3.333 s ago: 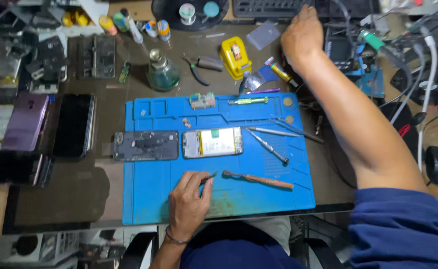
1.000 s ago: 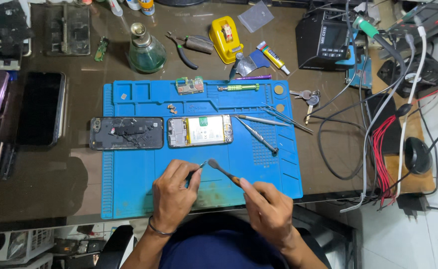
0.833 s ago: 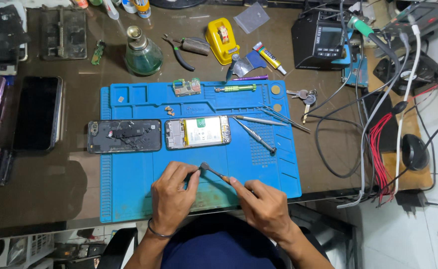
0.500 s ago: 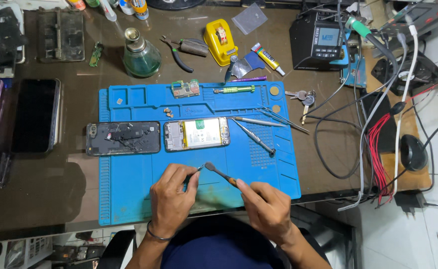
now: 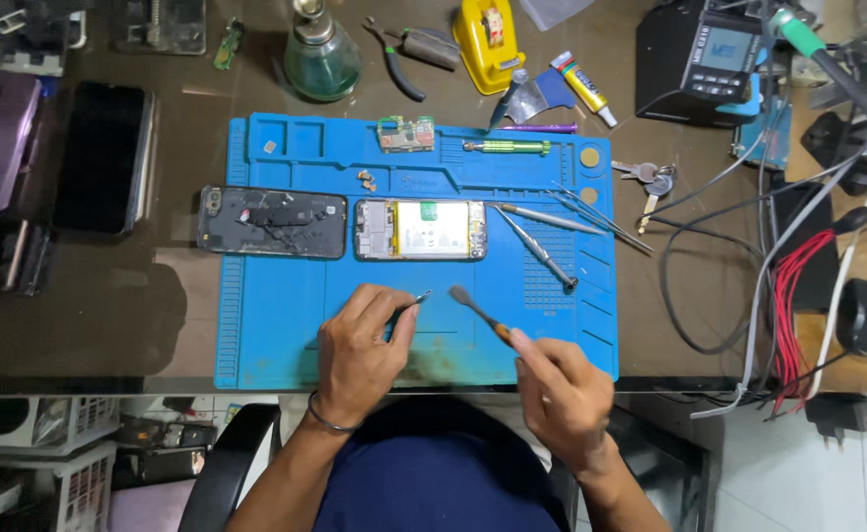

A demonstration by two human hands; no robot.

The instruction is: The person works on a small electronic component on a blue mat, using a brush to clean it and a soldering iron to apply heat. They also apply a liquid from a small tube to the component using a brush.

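The left hand rests on the near part of the blue silicone work mat, which lies on the dark brown table. Its fingers are closed narrowly around a pair of thin metal tweezers, whose tips point right and far, toward the middle of the mat. A thin dark bracelet circles the left wrist.

The right hand lies at the near edge of the mat, right of the left hand. Its fingers are pinched on the orange handle of a small flat-tipped brush, with the tip pointing left and far. The brush tip and the tweezer tips are near each other but apart, just above the mat surface.

Beyond both tools, in the middle of the mat, lies an opened smartphone with white battery and exposed internals. Just left of it, partly over the mat's left edge, lies a dark phone back cover.

On the right part of the mat lie a slim metal screwdriver and a second pair of fine metal tweezers. A green-handled precision screwdriver lies along the far edge of the mat, with a small green circuit board to its left.

On the table beyond the mat stand a green glass dispenser bottle and a yellow tool.
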